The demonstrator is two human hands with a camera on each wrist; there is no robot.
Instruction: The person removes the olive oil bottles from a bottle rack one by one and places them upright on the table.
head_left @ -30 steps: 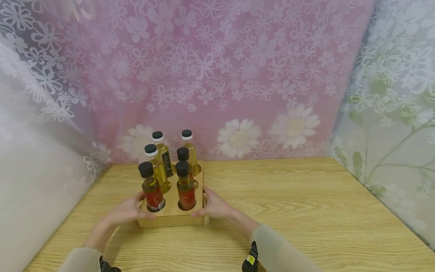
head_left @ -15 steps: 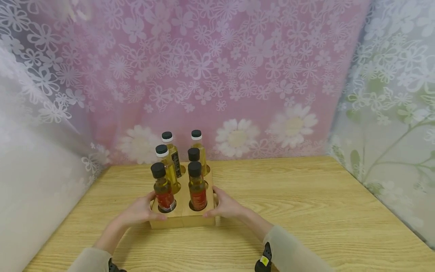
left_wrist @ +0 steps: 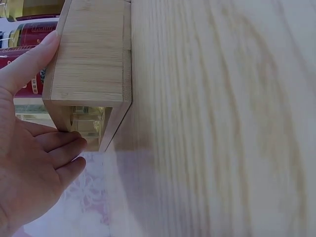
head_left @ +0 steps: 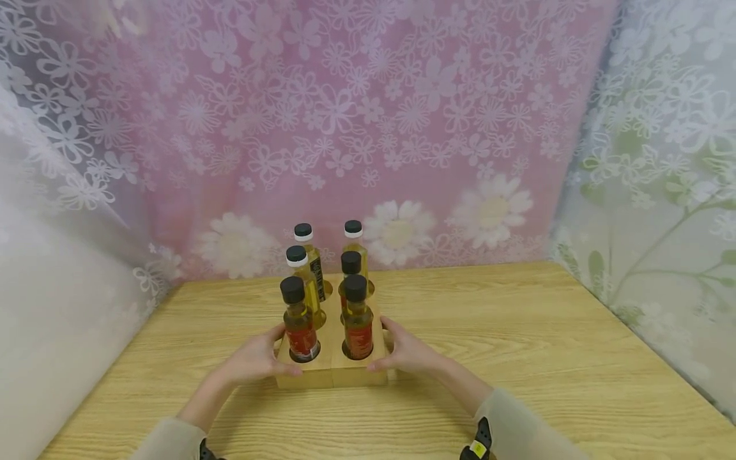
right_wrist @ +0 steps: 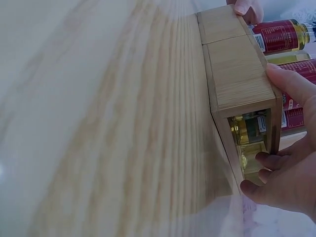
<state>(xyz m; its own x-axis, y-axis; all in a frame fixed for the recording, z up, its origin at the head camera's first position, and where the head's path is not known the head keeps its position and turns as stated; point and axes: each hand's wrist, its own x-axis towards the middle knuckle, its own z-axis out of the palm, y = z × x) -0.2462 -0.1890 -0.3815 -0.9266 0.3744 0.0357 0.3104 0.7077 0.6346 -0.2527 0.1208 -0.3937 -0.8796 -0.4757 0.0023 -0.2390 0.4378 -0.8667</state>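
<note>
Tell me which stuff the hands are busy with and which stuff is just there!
Part of the job:
- left hand, gripping one side of the rack
- right hand, gripping the other side
- wooden rack
- six bottles standing in it

Just there:
- wooden table underneath
- pink flowery cloth behind

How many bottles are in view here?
6 in the wooden rack: left front bottle, left middle bottle, left back bottle; right front bottle, right middle bottle, right back bottle.
</note>
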